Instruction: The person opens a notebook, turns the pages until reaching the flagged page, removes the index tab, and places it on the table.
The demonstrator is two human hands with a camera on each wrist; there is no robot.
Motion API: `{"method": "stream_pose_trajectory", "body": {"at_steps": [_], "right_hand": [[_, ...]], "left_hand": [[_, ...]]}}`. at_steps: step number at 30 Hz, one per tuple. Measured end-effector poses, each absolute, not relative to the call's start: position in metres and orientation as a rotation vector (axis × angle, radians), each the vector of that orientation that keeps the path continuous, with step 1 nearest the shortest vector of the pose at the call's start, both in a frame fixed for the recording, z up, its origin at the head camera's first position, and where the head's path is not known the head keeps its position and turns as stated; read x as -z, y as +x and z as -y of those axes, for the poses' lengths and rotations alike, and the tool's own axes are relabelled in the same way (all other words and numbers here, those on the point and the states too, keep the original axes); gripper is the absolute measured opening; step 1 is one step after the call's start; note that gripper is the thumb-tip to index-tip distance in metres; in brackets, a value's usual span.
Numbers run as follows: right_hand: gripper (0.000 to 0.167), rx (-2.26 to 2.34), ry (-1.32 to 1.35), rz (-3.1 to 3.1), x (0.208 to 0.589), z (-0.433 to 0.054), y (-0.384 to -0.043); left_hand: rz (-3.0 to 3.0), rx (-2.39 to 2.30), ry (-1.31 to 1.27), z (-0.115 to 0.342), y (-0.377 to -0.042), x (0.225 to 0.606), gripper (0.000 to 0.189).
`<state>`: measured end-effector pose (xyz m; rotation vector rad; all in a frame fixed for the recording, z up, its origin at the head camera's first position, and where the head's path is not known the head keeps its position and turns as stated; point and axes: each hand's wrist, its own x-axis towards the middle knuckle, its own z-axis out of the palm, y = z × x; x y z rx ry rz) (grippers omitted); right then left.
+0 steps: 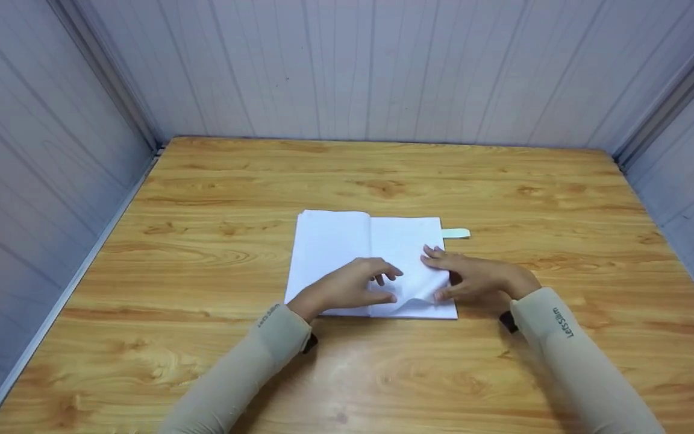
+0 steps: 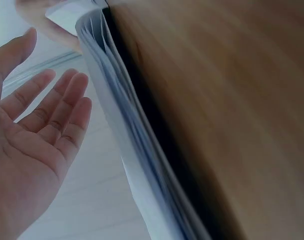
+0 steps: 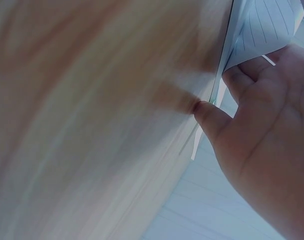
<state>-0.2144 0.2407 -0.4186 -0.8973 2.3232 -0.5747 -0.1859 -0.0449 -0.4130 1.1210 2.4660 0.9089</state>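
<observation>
A notebook [image 1: 335,241] lies spread wide on the wooden table, its pages white and faintly lined. My left hand [image 1: 359,283] hovers over the middle and lower part of the pages, fingers loosely bent and holding nothing; the left wrist view shows its palm and spread fingers. At the right page's outer edge, my right hand [image 1: 473,274] touches the sheet with its fingers. The lower corner of that page curls up, and its lined side [image 3: 266,30] shows against the fingers. The right thumb stands apart from the fingers, close to the notebook's edge.
A pale green strip [image 1: 456,233] sticks out from the notebook's right side. The wood-grain table [image 1: 232,175] extends all around it. White panelled walls [image 1: 347,72] stand at the back and both sides. Beige sleeves [image 1: 250,361] cover both forearms.
</observation>
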Motion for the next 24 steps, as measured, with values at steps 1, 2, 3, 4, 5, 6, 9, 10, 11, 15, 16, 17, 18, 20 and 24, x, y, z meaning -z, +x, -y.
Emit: {"method": "stream_pose_trajectory", "body": {"at_steps": [1,2,3,4,5,6,9,10,11,15,16,17,18,20,24], "right_hand": [[0.084,0.581,-0.909,-2.323,0.419,-0.241,-0.215],[0.084,0.589,-0.914,-2.320,0.419,-0.241,-0.215],[0.083,0.597,-0.922,-2.317,0.419,-0.242,-0.215],[0.083,0.609,-0.931,-2.314,0.419,-0.242,-0.215],[0.082,0.620,-0.940,-2.310,0.419,-0.242,-0.215],[0.082,0.629,-0.948,-2.307,0.419,-0.242,-0.215],[0.081,0.624,-0.952,-2.305,0.420,-0.242,-0.215],[0.081,0.623,-0.953,-2.303,0.421,-0.242,-0.215],[0.081,0.613,-0.948,-2.303,0.421,-0.242,-0.215],[0.082,0.589,-0.928,-2.301,0.420,-0.241,-0.214],[0.082,0.585,-0.927,-2.303,0.420,-0.241,-0.214],[0.082,0.582,-0.926,-2.306,0.420,-0.241,-0.214],[0.082,0.583,-0.928,-2.308,0.419,-0.241,-0.214],[0.081,0.586,-0.941,-2.310,0.419,-0.241,-0.214],[0.081,0.594,-0.940,-2.310,0.418,-0.241,-0.214]], "left_hand": [[-2.459,-0.911,1.134,0.042,-0.186,0.413,0.043],[-2.452,-0.908,1.146,0.039,-0.185,0.412,0.042],[-2.447,-0.902,1.161,0.035,-0.185,0.413,0.042],[-2.443,-0.898,1.174,0.032,-0.185,0.412,0.041],[-2.440,-0.892,1.187,0.030,-0.185,0.412,0.041],[-2.440,-0.884,1.198,0.027,-0.185,0.412,0.041],[-2.444,-0.849,1.222,0.019,-0.184,0.413,0.040],[-2.439,-0.847,1.222,0.018,-0.184,0.414,0.040],[-2.434,-0.847,1.219,0.016,-0.184,0.414,0.040],[-2.414,-0.854,1.214,0.012,-0.184,0.416,0.040],[-2.411,-0.856,1.218,0.011,-0.184,0.416,0.040],[-2.410,-0.855,1.222,0.011,-0.184,0.416,0.040],[-2.411,-0.852,1.229,0.010,-0.184,0.416,0.040],[-2.409,-0.850,1.239,0.009,-0.185,0.416,0.040],[-2.399,-0.855,1.244,0.006,-0.186,0.416,0.039]]}}
